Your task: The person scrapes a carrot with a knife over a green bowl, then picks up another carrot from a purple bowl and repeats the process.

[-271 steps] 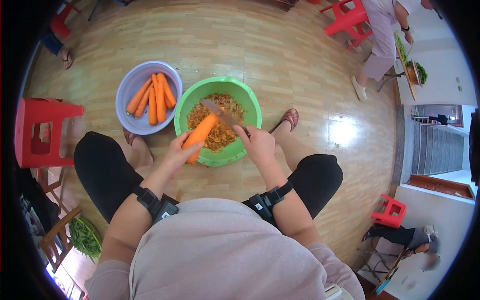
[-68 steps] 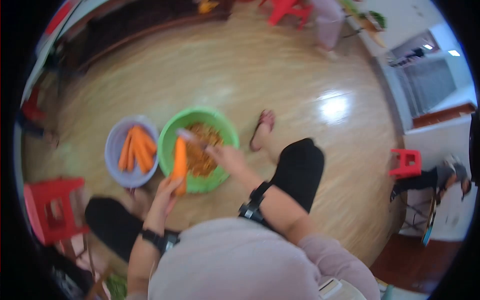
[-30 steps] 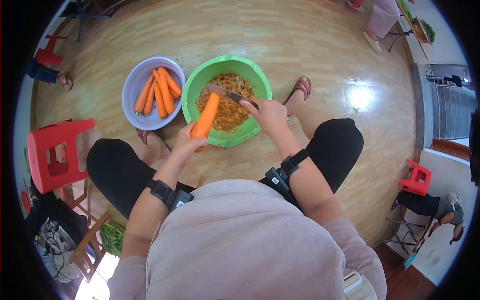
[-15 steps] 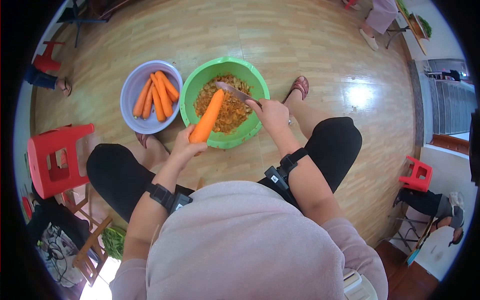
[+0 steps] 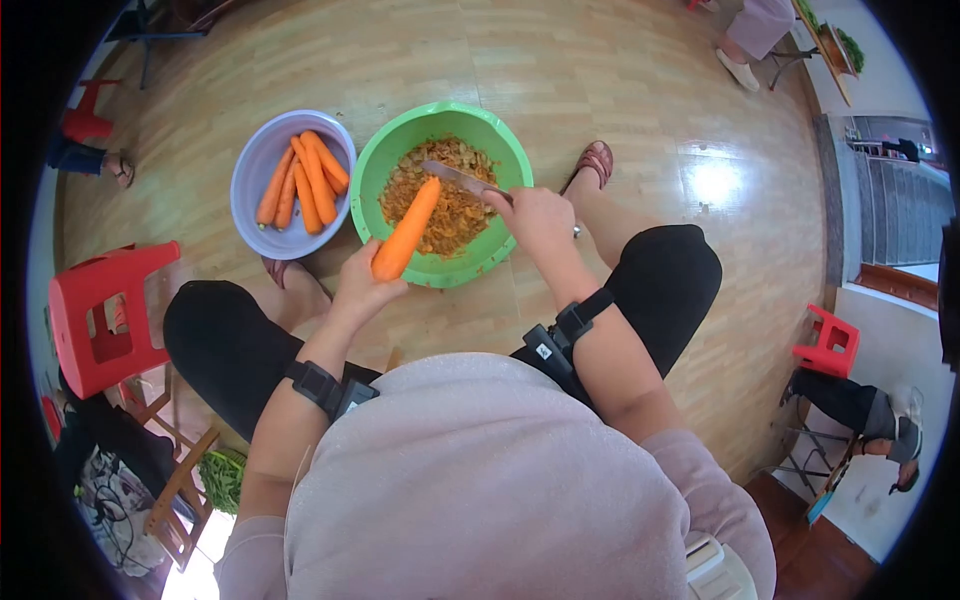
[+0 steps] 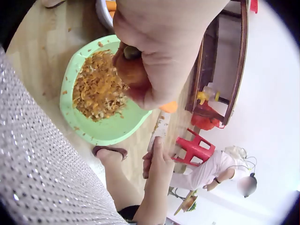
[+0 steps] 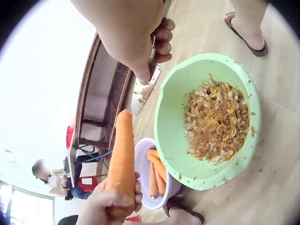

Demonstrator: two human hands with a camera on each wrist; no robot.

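Low over the near rim of the green basin [image 5: 440, 275], my left hand [image 5: 362, 288] grips the thick end of a carrot [image 5: 407, 230], its narrow tip pointing up and away. My right hand [image 5: 540, 222] holds a knife [image 5: 458, 178] by the handle, the blade close to the carrot's tip. In the right wrist view, bits cling to the blade [image 7: 142, 93], and a gap shows between it and the carrot [image 7: 123, 157]. Orange and pale shavings [image 7: 218, 123] lie in the basin. My left fingers partly hide the carrot in the left wrist view.
Left of the basin stands a lavender bowl [image 5: 240, 190] with several carrots [image 5: 318, 175]. Red stools stand at the left [image 5: 115, 320] and right [image 5: 828, 342]. My sandalled feet flank the containers. Other people are at the room's edges.
Since half a second ago the head view has shifted slightly, and the knife and carrot have moved a little. Both hands keep their grips. Nine seconds ago the blade lay across the carrot's tip.
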